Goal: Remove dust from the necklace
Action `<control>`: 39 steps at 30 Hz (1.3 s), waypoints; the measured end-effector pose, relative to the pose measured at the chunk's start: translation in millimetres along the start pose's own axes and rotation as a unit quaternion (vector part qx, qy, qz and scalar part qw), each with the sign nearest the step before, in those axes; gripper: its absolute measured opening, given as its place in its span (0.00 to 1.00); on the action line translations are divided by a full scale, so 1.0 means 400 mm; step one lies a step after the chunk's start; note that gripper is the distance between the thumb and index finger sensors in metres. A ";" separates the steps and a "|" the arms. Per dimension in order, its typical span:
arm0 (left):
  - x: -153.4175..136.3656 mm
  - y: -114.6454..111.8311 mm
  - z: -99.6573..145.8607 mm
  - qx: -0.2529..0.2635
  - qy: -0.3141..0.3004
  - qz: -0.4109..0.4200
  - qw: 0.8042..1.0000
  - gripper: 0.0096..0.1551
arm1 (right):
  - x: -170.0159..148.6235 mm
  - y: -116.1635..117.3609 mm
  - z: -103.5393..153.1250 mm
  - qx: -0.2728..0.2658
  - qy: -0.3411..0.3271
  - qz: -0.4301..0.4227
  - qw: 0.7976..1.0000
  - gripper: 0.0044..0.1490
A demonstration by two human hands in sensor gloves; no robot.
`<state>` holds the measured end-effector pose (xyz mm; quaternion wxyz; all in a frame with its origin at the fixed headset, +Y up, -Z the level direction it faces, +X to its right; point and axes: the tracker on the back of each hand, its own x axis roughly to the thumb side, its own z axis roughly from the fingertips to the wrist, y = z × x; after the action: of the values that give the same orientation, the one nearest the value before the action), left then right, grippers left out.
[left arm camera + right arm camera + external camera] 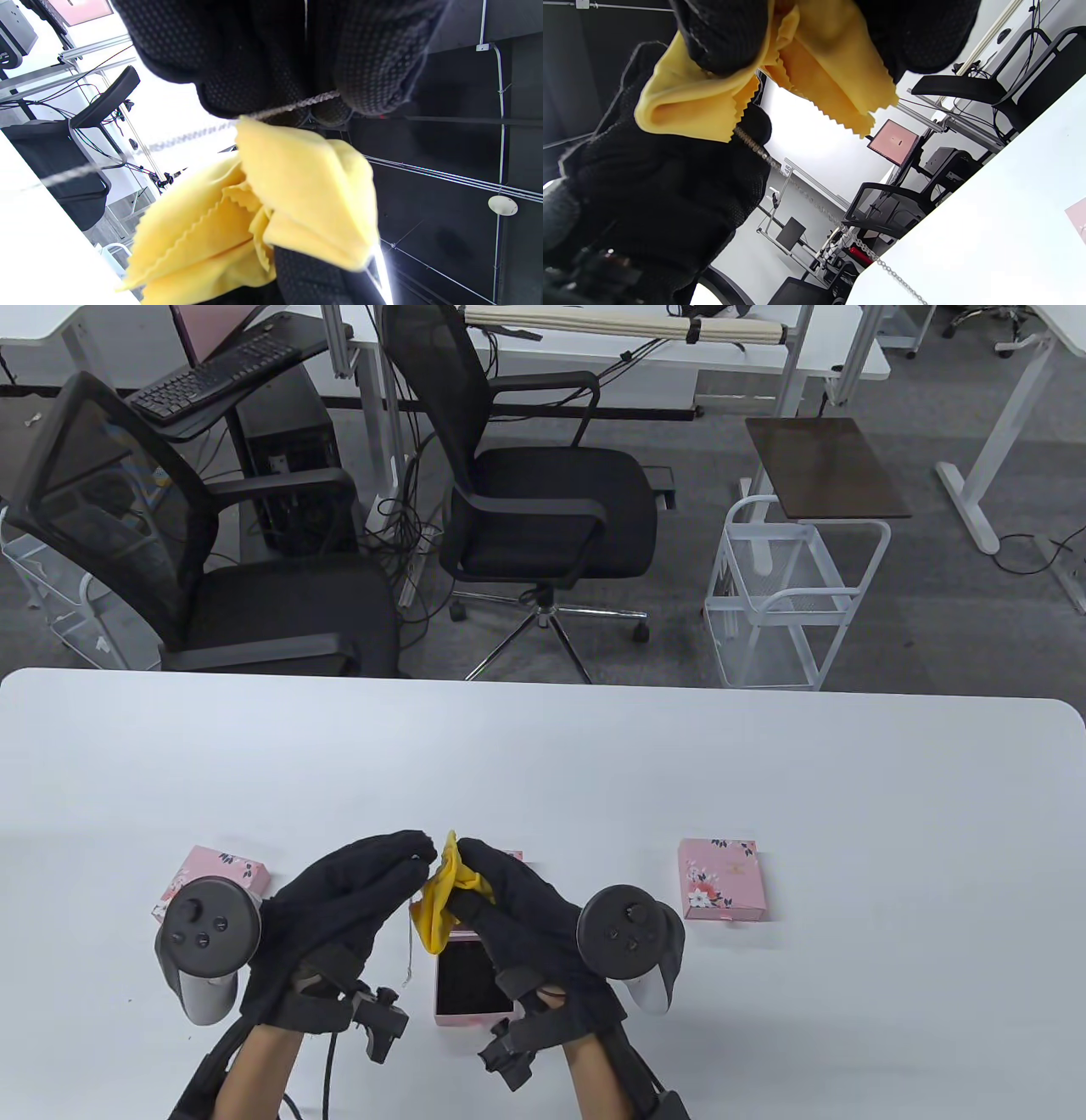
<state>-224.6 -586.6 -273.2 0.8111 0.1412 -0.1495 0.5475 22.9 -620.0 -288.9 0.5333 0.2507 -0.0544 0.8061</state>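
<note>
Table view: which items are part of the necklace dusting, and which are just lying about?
In use:
- thin silver chain necklace, pinched by left hand
- yellow pinked-edge polishing cloth, in the grip of right hand

Lying about:
- open pink jewellery box with dark lining
- pink floral box on the right
- pink floral box on the left
- white table

No brand or label can be read; only a small tag on a background frame, apparently marked "48".
</note>
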 end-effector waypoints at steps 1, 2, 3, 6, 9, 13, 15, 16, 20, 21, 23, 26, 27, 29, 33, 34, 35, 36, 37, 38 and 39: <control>0.000 -0.004 0.000 0.000 0.000 -0.004 1.000 0.18 | 0.003 0.002 0.000 -0.005 -0.003 0.004 1.000 0.36; -0.001 -0.007 0.000 0.000 0.001 -0.008 1.000 0.18 | 0.007 0.005 0.000 -0.009 -0.005 0.005 1.000 0.36; -0.002 -0.010 0.000 -0.001 0.002 -0.013 1.000 0.18 | 0.012 0.009 -0.001 -0.009 -0.009 0.006 1.000 0.36; -0.002 -0.015 0.003 0.007 0.008 -0.015 1.000 0.18 | 0.021 0.023 -0.004 -0.002 -0.014 0.020 1.000 0.37; 0.002 -0.017 0.005 0.006 0.008 -0.034 0.999 0.18 | 0.023 0.038 -0.004 -0.009 -0.017 0.006 1.000 0.39; -0.001 -0.023 0.007 -0.009 0.018 0.006 1.000 0.18 | 0.035 0.044 0.000 -0.034 -0.021 -0.010 0.999 0.38; -0.004 -0.023 0.004 -0.028 0.024 0.024 0.999 0.18 | 0.037 0.044 0.002 -0.029 -0.019 -0.021 0.999 0.38; -0.007 -0.023 0.003 -0.039 0.028 0.036 0.998 0.18 | 0.037 0.044 0.002 -0.017 -0.016 -0.037 0.999 0.38; -0.015 -0.026 -0.001 -0.062 0.036 0.070 0.995 0.18 | 0.034 0.044 0.000 0.009 -0.006 -0.083 0.997 0.38; -0.015 -0.026 -0.002 -0.064 0.036 0.073 0.995 0.18 | 0.034 0.044 -0.001 0.012 -0.006 -0.086 0.996 0.37; -0.016 -0.025 -0.004 -0.072 0.034 0.074 0.994 0.18 | 0.036 0.043 -0.002 0.019 -0.006 -0.089 0.996 0.35; -0.016 -0.023 -0.007 -0.086 0.031 0.081 0.993 0.18 | 0.036 0.043 -0.003 0.022 -0.005 -0.100 0.995 0.32; -0.017 -0.023 -0.008 -0.091 0.030 0.084 0.992 0.18 | 0.035 0.043 -0.003 0.023 -0.004 -0.105 0.994 0.31; -0.016 -0.023 -0.009 -0.088 0.027 0.091 0.992 0.17 | 0.037 0.046 -0.001 0.014 -0.008 -0.100 0.995 0.29; -0.013 -0.023 -0.008 -0.081 0.022 0.083 0.993 0.17 | 0.044 0.046 0.001 0.001 -0.013 -0.078 0.997 0.28; -0.012 -0.023 -0.007 -0.078 0.020 0.082 0.993 0.17 | 0.047 0.045 0.002 -0.002 -0.016 -0.074 0.997 0.28; -0.010 -0.024 -0.006 -0.074 0.017 0.079 0.994 0.17 | 0.049 0.045 0.001 -0.001 -0.018 -0.071 0.997 0.28; -0.008 -0.024 -0.005 -0.071 0.015 0.074 0.995 0.17 | 0.050 0.044 0.001 0.000 -0.019 -0.070 0.997 0.28; -0.007 -0.024 -0.005 -0.069 0.013 0.069 0.995 0.17 | 0.050 0.044 0.000 -0.001 -0.020 -0.070 0.997 0.28; -0.005 -0.024 -0.004 -0.066 0.011 0.064 0.996 0.17 | 0.049 0.043 0.000 -0.004 -0.021 -0.070 0.997 0.28; -0.004 -0.025 -0.003 -0.062 0.009 0.057 0.996 0.17 | 0.048 0.042 0.000 -0.006 -0.021 -0.070 0.997 0.28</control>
<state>-215.7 -591.0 -275.5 0.7872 0.0766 -0.1839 0.5837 2.3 -611.1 -277.0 0.5885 0.2678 -0.0523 0.7611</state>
